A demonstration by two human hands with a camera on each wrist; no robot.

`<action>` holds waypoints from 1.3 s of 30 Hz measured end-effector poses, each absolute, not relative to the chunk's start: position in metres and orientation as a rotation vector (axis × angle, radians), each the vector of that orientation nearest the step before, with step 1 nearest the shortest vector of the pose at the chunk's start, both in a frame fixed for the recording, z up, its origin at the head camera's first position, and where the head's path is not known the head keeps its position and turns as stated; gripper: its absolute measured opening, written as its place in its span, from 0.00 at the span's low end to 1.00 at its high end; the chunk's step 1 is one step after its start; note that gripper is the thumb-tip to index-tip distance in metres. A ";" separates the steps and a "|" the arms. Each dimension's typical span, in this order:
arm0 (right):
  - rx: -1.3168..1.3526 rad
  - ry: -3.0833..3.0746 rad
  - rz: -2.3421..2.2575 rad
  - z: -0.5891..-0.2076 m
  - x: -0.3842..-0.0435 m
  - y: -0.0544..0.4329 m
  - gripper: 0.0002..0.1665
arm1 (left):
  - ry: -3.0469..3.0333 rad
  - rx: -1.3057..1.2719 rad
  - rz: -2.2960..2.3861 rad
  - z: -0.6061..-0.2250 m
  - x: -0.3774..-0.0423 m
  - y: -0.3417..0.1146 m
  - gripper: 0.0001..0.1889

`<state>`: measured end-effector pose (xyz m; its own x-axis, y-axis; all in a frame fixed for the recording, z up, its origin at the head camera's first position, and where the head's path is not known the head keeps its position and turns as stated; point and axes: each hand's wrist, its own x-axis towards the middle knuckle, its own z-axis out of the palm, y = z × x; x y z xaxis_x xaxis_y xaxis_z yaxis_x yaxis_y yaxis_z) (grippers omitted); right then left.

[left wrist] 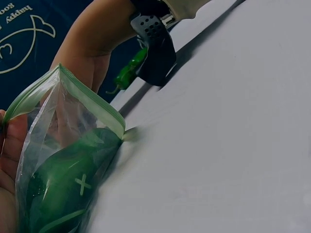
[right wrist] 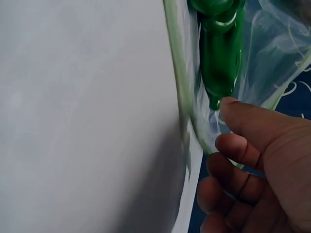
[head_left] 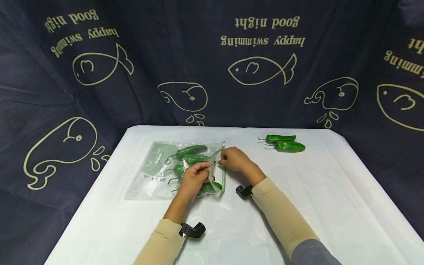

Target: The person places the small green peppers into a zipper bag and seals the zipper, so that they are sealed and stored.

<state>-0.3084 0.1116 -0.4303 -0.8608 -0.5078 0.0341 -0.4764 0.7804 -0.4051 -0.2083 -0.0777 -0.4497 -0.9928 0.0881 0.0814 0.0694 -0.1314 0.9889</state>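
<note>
A clear zip bag (head_left: 139,187) with a pale green closure strip lies on the table, its mouth gaping to the right. Several green peppers (head_left: 193,149) are inside it, stems mostly to the left. My left hand (head_left: 195,178) holds the upper side of the mouth, fingers at the rim (left wrist: 29,94). Just inside the mouth is my right hand (head_left: 234,159), fingers loosely bent. In the right wrist view its thumb (right wrist: 243,119) is right at the tip of a pepper (right wrist: 221,63), with a gap between thumb and index finger.
Two more green peppers (head_left: 289,147) lie side by side at the back right of the white table (head_left: 314,206). A dark blue cloth (head_left: 212,44) printed with fish and whales hangs behind. Each wrist wears a black camera (head_left: 193,230).
</note>
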 end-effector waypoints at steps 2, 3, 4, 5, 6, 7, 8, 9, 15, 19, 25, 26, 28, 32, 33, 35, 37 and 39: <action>-0.815 2.900 -0.642 -0.430 -0.308 0.116 0.14 | 2.079 0.185 2.328 -0.450 -0.209 -0.078 0.15; -0.826 2.906 -0.649 -0.430 -0.309 0.118 0.14 | 2.092 0.181 2.314 -0.450 -0.210 -0.078 0.15; -0.834 2.911 -0.657 -0.430 -0.309 0.121 0.13 | 2.105 0.175 2.302 -0.450 -0.210 -0.078 0.15; -0.841 2.913 -0.666 -0.430 -0.309 0.123 0.13 | 2.113 0.169 2.293 -0.450 -0.210 -0.079 0.14; -0.848 2.917 -0.669 -0.430 -0.310 0.126 0.12 | 2.121 0.166 2.284 -0.450 -0.210 -0.079 0.14; -0.851 2.918 -0.679 -0.430 -0.310 0.129 0.11 | 2.126 0.162 2.280 -0.450 -0.211 -0.079 0.14; -0.854 2.918 -0.689 -0.430 -0.311 0.133 0.10 | 2.128 0.158 2.280 -0.450 -0.210 -0.079 0.14; -0.856 2.918 -0.701 -0.430 -0.311 0.136 0.09 | 2.129 0.156 2.282 -0.450 -0.210 -0.078 0.14; -0.853 2.917 -0.762 -0.429 -0.315 0.160 0.06 | 2.123 0.169 2.310 -0.450 -0.208 -0.078 0.14; -0.853 2.928 -0.767 -0.429 -0.316 0.178 0.06 | 2.122 0.184 2.318 -0.451 -0.208 -0.078 0.14; -0.849 2.955 -0.723 -0.428 -0.314 0.207 0.10 | 2.113 0.186 2.310 -0.442 -0.204 -0.078 0.14; -0.837 2.956 -0.720 -0.428 -0.314 0.212 0.10 | 2.111 0.188 2.307 -0.437 -0.202 -0.078 0.14; -0.819 2.960 -0.718 -0.427 -0.313 0.223 0.12 | 2.106 0.193 2.300 -0.429 -0.197 -0.078 0.14; -0.778 2.981 -0.699 -0.425 -0.311 0.246 0.14 | 2.111 0.206 2.283 -0.422 -0.193 -0.078 0.14; -0.766 2.985 -0.693 -0.424 -0.310 0.252 0.14 | 2.110 0.206 2.282 -0.422 -0.193 -0.078 0.14; -0.734 2.991 -0.681 -0.423 -0.310 0.263 0.15 | 2.109 0.205 2.278 -0.422 -0.193 -0.078 0.15; -0.701 3.001 -0.676 -0.422 -0.309 0.273 0.17 | 2.108 0.206 2.275 -0.422 -0.193 -0.078 0.15; -0.675 3.017 -0.672 -0.421 -0.310 0.284 0.19 | 2.110 0.205 2.272 -0.422 -0.193 -0.078 0.15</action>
<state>-0.3099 0.2839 -0.4212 -0.9088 -0.4021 0.1116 -0.4115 0.8189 -0.4002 -0.1928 -0.0781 -0.4217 -0.9907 0.1145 0.0735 0.0649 -0.0774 0.9949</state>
